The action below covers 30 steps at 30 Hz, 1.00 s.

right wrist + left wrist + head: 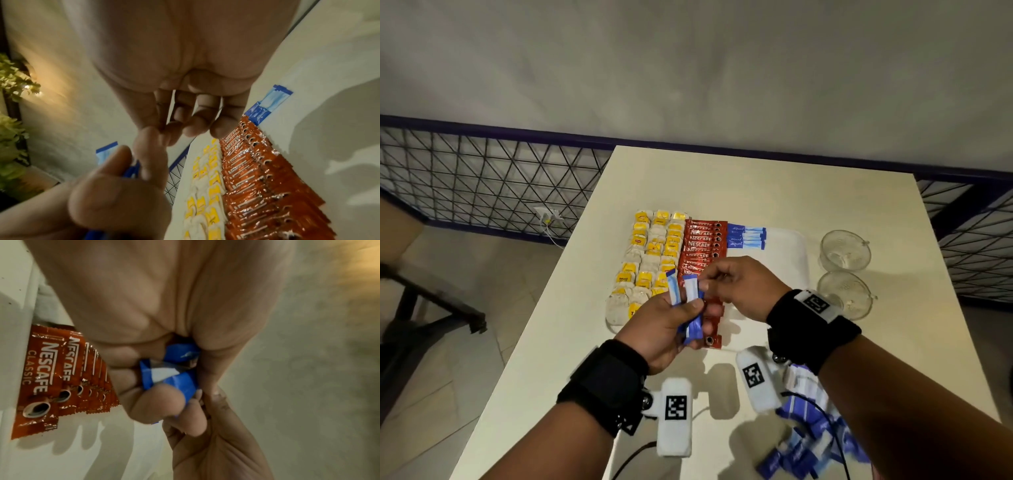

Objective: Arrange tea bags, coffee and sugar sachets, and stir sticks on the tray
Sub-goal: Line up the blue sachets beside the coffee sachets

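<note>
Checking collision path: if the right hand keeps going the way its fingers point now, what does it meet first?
Most likely the blue sachets held in the left hand: the right hand points its fingertips at their top ends, seemingly touching already. Depth is unclear; the coffee sachets lie below.

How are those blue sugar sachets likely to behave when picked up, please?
Probably light: the left hand holds several blue sugar sachets fanned together. Likely bendy, being thin paper tubes. They may slip, judging by the scattered pile.

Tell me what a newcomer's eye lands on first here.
The red coffee sachets run in a long overlapping column down the middle of the white tray, with yellow-tagged tea bags just left of them. In front, the left hand holds a few blue sugar sachets while the right hand pinches one.
</note>
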Available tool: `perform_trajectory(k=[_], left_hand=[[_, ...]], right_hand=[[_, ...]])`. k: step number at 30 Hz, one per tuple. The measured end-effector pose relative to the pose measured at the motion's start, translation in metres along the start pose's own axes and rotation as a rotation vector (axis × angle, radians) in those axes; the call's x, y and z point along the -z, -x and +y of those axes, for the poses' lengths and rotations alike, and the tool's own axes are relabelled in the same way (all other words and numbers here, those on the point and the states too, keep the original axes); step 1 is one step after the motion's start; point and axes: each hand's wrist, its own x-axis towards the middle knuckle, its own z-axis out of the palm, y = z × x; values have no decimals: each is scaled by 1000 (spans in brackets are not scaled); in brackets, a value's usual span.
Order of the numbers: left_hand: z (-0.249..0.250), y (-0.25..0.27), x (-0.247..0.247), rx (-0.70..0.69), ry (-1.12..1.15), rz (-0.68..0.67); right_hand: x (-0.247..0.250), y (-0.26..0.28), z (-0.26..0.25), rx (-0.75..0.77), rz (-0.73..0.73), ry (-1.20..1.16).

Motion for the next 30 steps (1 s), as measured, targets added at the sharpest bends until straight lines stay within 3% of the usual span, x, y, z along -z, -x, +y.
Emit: perform_trajectory(k=[6, 10, 14, 17, 19, 23, 27, 30], left_hand=[[-2, 13, -14, -104, -239, 36], [-9, 17, -20, -93, -170, 60], [-13, 17, -14, -100, -160, 265], [-14, 17, -7, -80, -139, 340], [-10, 20, -8, -39, -97, 334], [-6, 23, -12, 20, 9, 240], [-8, 25, -9, -79, 73, 187], [-10, 31, -11, -181, -28, 169]], right_hand=[[3, 24, -7, 31, 61, -68], [6, 32, -4, 39, 155, -73], [13, 41, -6, 47, 273, -175], [17, 48, -12, 71, 316, -315], [16, 53, -16, 102, 283, -361], [7, 66, -17, 216, 229, -180], [1, 80, -10, 311, 153, -87], [4, 91, -11, 263, 143, -102]])
